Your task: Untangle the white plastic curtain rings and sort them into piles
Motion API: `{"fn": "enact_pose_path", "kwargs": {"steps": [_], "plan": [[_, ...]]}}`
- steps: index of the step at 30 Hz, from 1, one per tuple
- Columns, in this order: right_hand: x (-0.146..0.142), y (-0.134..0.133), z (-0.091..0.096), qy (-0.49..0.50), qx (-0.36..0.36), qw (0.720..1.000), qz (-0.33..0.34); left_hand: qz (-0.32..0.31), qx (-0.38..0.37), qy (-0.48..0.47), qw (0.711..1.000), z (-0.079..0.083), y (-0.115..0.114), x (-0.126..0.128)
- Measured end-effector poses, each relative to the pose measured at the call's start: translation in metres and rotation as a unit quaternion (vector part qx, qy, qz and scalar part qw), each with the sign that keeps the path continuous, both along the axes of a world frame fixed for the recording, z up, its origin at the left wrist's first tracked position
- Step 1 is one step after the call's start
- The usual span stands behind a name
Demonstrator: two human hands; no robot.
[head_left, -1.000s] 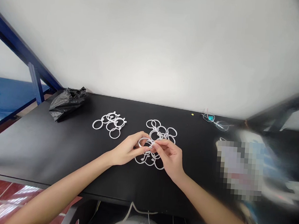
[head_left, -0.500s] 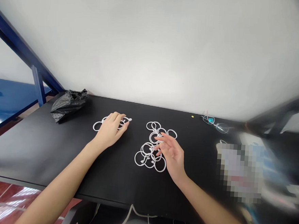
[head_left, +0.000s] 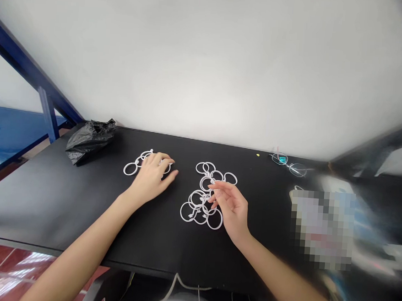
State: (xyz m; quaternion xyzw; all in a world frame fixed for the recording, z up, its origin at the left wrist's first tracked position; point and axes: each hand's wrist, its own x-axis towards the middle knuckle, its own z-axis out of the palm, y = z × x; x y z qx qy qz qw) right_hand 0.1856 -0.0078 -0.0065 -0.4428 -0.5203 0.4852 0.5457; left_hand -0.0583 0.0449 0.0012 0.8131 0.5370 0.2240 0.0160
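Note:
Two groups of thin white plastic rings with small clip-like ends lie on a black table [head_left: 90,207]. Over the smaller left group [head_left: 131,169] is my left hand [head_left: 151,172], palm down, fingers spread and thumb held apart. It covers part of those rings, so contact with them cannot be made out. My right hand [head_left: 231,205] hovers at the right side of the larger pile of rings [head_left: 214,219]. Its fingers are loosely bent and apart, with the fingertips close to the upper rings and no ring visibly gripped.
A crumpled black plastic bag [head_left: 89,140] sits at the back left. Eyeglasses [head_left: 298,170] and a small yellow bit [head_left: 257,155] lie near the white wall [head_left: 206,77]. At right are a pixelated item [head_left: 321,230] and blurred plastic packaging [head_left: 379,259]. Blue metal framing [head_left: 48,112] stands left.
My left hand has shifted slightly right, its thumb further out, uncovering more of the left rings. My right hand's fingers have drawn a little closer together beside the pile.

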Motion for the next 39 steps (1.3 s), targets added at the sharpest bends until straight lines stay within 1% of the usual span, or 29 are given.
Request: {"fn": "enact_pose_path", "kwargs": {"steps": [1, 2, 3, 4, 6, 9, 13, 16, 19, 22, 24, 28, 31, 34, 39], "plan": [[0.000, 0.000, 0.000, 0.000, -0.003, 1.000, -0.003, -0.066, -0.034, -0.037, 0.997, 0.003, -0.005, 0.007], [0.000, 0.000, 0.000, 0.000, -0.005, 1.000, -0.006, -0.133, -0.081, -0.065, 0.986, 0.005, -0.010, 0.014], [0.000, 0.000, 0.000, -0.001, -0.005, 1.000, -0.008, -0.183, -0.121, -0.087, 0.972, 0.006, -0.014, 0.021], [0.000, 0.001, 0.000, -0.001, -0.005, 1.000, -0.009, -0.213, -0.149, -0.103, 0.960, 0.007, -0.019, 0.027], [0.000, 0.001, 0.000, -0.002, -0.002, 1.000, -0.010, -0.238, -0.182, -0.117, 0.947, 0.005, -0.025, 0.035], [-0.001, 0.002, 0.001, -0.004, 0.003, 1.000, -0.011, -0.239, -0.194, -0.116, 0.944, -0.001, -0.027, 0.039], [-0.001, 0.001, 0.002, -0.007, 0.003, 1.000, -0.008, -0.236, -0.198, -0.129, 0.943, -0.006, -0.024, 0.037], [0.000, 0.001, 0.001, -0.012, 0.004, 1.000, -0.009, -0.236, -0.202, -0.159, 0.937, -0.005, -0.024, 0.038], [0.001, 0.001, 0.000, -0.041, 0.018, 0.999, -0.021, -0.228, -0.205, -0.221, 0.926, -0.001, -0.025, 0.039], [0.001, 0.002, 0.000, -0.093, 0.052, 0.994, -0.028, -0.211, -0.222, -0.303, 0.903, 0.003, -0.025, 0.038], [0.001, 0.002, 0.001, -0.102, 0.057, 0.993, -0.011, -0.202, -0.240, -0.352, 0.882, 0.006, -0.024, 0.036], [0.001, 0.002, 0.000, -0.052, 0.021, 0.998, 0.036, -0.209, -0.286, -0.420, 0.836, 0.007, -0.022, 0.033], [0.000, 0.002, -0.003, -0.039, 0.006, 0.998, 0.057, -0.208, -0.294, -0.451, 0.816, 0.006, -0.020, 0.032], [-0.001, 0.002, -0.004, -0.039, 0.009, 0.998, 0.058, -0.207, -0.284, -0.466, 0.812, 0.006, -0.020, 0.033], [-0.002, 0.001, -0.003, -0.039, 0.037, 0.998, 0.040, -0.193, -0.276, -0.444, 0.830, 0.007, -0.021, 0.033]]}}
